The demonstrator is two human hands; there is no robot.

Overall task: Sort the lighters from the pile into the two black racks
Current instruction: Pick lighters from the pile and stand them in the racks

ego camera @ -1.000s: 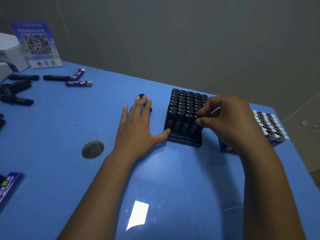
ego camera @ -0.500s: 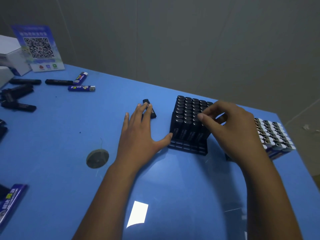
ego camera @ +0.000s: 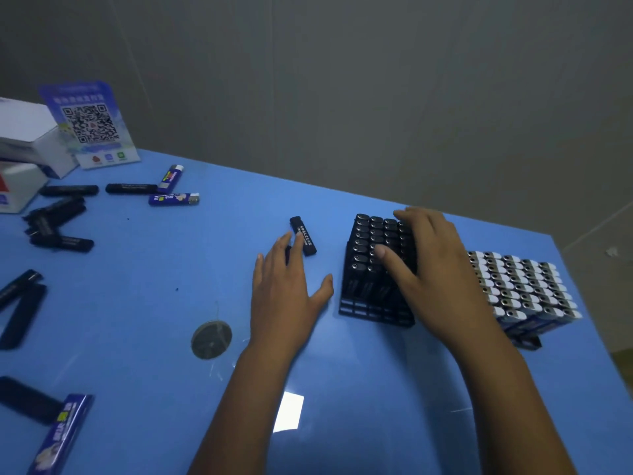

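1. Two racks stand on the blue table [ego camera: 376,389]: the near black rack [ego camera: 373,308], packed with black lighters, and just to its right a second rack [ego camera: 525,341] filled with white-capped blue lighters.
2. The right hand [ego camera: 428,269] lies flat across the tops of the black lighters, fingers straight and pressing down, pinching nothing.
3. The left hand [ego camera: 286,289] rests on the table beside the rack, fingers spread; its fingertips touch a loose black lighter [ego camera: 303,235], but I cannot tell whether they grip it. They look only laid on it.
4. The unsorted pile [ego camera: 56,221] sits well apart at the far left, near a QR sign [ego camera: 90,125] and a white box [ego camera: 24,138]; two blue lighters [ego camera: 173,192] lie beside it.
5. Risks, as I judge them: uneven pressure from the right palm could tip the rack or cock a lighter in its slot, since the left hand no longer braces the rack's side.
6. A careless drag by the left fingertips could roll the loose lighter away rather than gather it.
7. A black lighter could end up in the wrong rack; colour tells them apart.
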